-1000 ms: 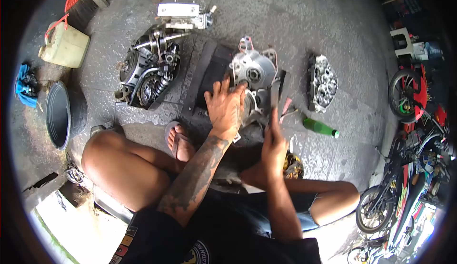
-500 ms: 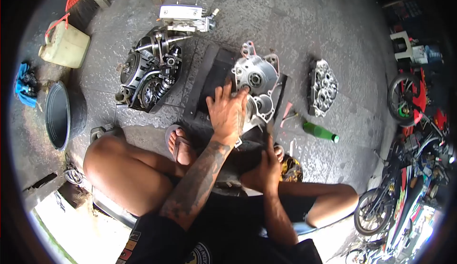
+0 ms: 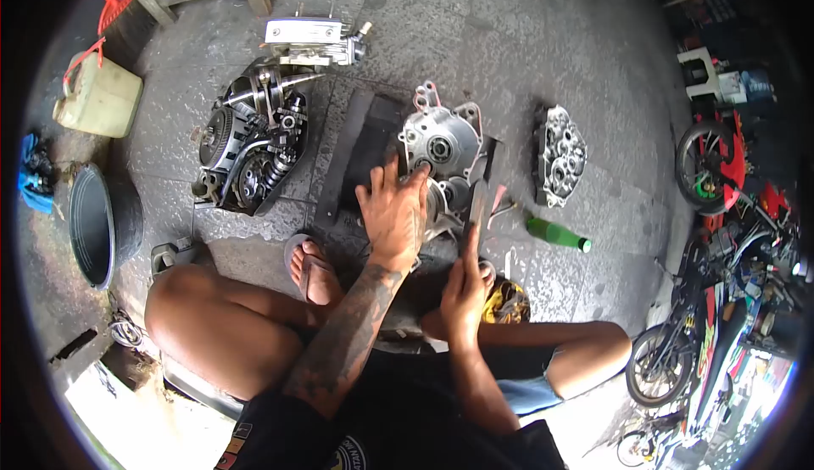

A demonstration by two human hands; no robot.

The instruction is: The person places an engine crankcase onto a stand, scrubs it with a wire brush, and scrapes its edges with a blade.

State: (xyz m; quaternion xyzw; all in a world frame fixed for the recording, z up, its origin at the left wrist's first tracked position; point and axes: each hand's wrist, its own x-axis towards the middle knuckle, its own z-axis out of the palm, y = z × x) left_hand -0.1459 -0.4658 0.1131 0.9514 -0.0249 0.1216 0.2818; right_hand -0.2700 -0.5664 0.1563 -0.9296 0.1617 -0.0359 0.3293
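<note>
At the far left, a blue cloth (image 3: 34, 183) is lying beside a dark basin (image 3: 95, 226), with a yellowish jerrycan (image 3: 97, 94) standing above them on the paved floor (image 3: 526, 46). Further right, an open engine half with exposed gears (image 3: 246, 143) is resting on the floor, and a silver cylinder head (image 3: 309, 35) is sitting just above it.

You are squatting with one sandalled foot (image 3: 309, 268) forward. Your left hand (image 3: 392, 207) is lying open, fingers spread, pressing flat on the near part of the crankcase half (image 3: 441, 143). The crankcase half is resting on a dark mat (image 3: 365, 152) in the centre of the view, directly ahead of your knees. Your left hand is staying in the same place as half a second ago.

Your right hand (image 3: 465, 288) is closed around the lower end of a flat metal tool (image 3: 476, 198). The tool is now standing upright along the right edge of the crankcase half; half a second ago your right hand was lower and the tool was barely showing.

To the right, a green bottle (image 3: 555, 234) is lying on the floor, and a second casing (image 3: 560, 156) is lying above it, well apart from the crankcase half. Parked motorcycles (image 3: 729, 300) are standing at the far right.
</note>
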